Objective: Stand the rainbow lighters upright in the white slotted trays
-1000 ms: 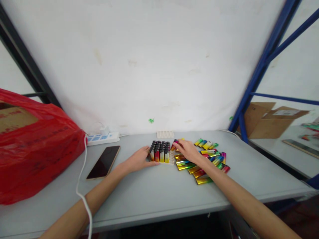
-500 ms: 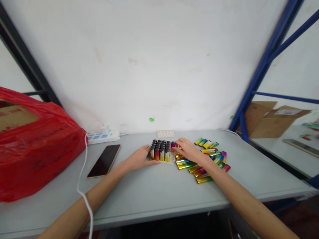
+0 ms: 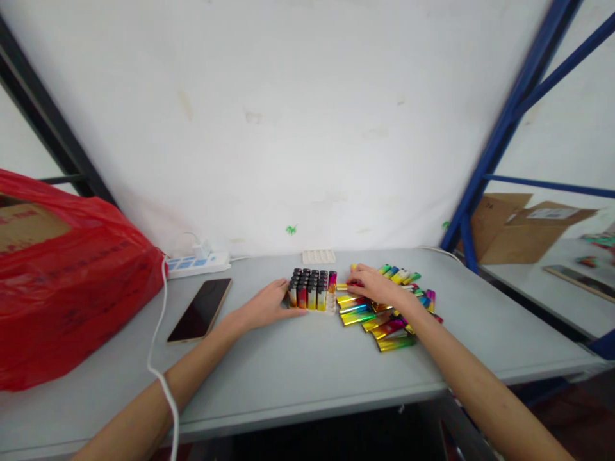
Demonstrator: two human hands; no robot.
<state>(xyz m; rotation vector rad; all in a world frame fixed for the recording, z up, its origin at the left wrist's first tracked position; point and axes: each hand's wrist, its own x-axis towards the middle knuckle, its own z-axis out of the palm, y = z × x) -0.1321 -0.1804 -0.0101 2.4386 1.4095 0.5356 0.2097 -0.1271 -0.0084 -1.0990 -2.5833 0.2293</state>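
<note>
Rows of upright lighters (image 3: 307, 294) with black tops and shiny yellow, red and silver bodies stand in a white tray (image 3: 330, 311). My left hand (image 3: 269, 303) grips the tray's near left corner, thumb along the front edge and fingers at the left side. In the tray's rightmost column, a magenta and yellow lighter (image 3: 332, 282) stands at the back, with bare slots in front of it. My right hand (image 3: 372, 285) is over the loose pile of lighters (image 3: 355, 317), its fingers curled on a yellow lighter (image 3: 341, 287); the fingertips are partly hidden.
A second white tray (image 3: 318, 257) lies by the wall. On the left are a phone (image 3: 200, 310), a power strip (image 3: 199, 262) with a white cable (image 3: 158, 333), and a red plastic bag (image 3: 81, 288). A cardboard box (image 3: 514, 237) stands beyond the blue frame (image 3: 494, 141).
My right hand has left the tray's right column and moved right onto the loose lighters. The magenta lighter it was at now stands free in the tray. My left hand stays put.
</note>
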